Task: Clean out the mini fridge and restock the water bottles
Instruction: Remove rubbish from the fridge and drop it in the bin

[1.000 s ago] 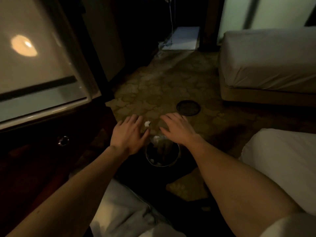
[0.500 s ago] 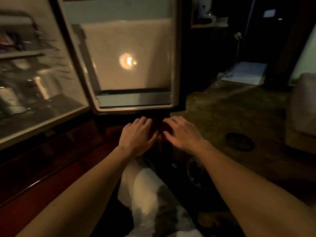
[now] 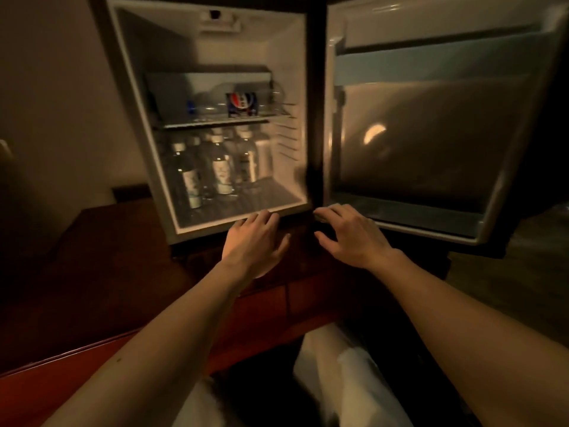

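Observation:
The mini fridge (image 3: 278, 69) stands open in front of me, set in a dark wooden cabinet. Its door (image 3: 431, 143) is swung wide to the right. Several water bottles (image 3: 223, 167) stand upright on the fridge floor, toward the left and back. On the wire shelf (image 3: 221, 120) above them sits a blue Pepsi can (image 3: 241, 103), with clear bottles lying beside it. My left hand (image 3: 255, 241) hovers at the fridge's lower front edge, fingers spread, holding nothing. My right hand (image 3: 348, 235) is just right of it, below the door hinge, also empty with fingers apart.
The dark wooden cabinet (image 3: 107, 272) runs below and to the left of the fridge. My knees in light trousers (image 3: 335, 374) are at the bottom centre. Patterned carpet (image 3: 538, 257) shows at the right, under the door. The fridge floor's right half holds nothing.
My view swung left, from a waste bin on the carpet, past the fridge door, to the open fridge interior. Both hands stayed open and side by side, and now sit at the fridge's front edge.

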A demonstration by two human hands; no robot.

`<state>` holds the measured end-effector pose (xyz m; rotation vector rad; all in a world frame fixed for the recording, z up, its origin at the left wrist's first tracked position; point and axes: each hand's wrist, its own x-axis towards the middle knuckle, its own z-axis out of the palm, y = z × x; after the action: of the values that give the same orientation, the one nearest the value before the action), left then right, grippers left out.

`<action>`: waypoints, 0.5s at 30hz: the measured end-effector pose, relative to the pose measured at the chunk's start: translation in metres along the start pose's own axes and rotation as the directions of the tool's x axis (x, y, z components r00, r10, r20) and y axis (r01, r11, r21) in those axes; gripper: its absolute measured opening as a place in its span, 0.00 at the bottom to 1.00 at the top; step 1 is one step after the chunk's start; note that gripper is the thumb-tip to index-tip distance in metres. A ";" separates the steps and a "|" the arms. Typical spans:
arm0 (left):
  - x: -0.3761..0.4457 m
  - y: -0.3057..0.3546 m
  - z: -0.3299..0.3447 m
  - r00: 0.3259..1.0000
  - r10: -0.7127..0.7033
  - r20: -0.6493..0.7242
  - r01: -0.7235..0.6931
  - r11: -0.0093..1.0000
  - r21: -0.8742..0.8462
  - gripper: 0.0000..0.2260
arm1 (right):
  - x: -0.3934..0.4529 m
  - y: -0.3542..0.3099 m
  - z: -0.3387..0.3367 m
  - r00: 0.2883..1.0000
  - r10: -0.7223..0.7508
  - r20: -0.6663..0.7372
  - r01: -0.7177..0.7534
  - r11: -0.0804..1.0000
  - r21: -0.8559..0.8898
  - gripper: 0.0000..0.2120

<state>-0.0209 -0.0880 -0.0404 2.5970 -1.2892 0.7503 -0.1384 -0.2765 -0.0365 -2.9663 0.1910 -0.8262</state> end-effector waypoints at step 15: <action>0.011 -0.100 -0.016 0.941 -0.325 0.095 0.323 0.946 0.038 0.25 | 0.149 -0.048 0.030 0.988 -0.107 0.114 0.091 0.986 0.138 0.27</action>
<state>0.0566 -0.0287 -0.0121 2.7951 -0.8415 0.5842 0.0083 -0.2484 0.0184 -2.9073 -0.0175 -0.6376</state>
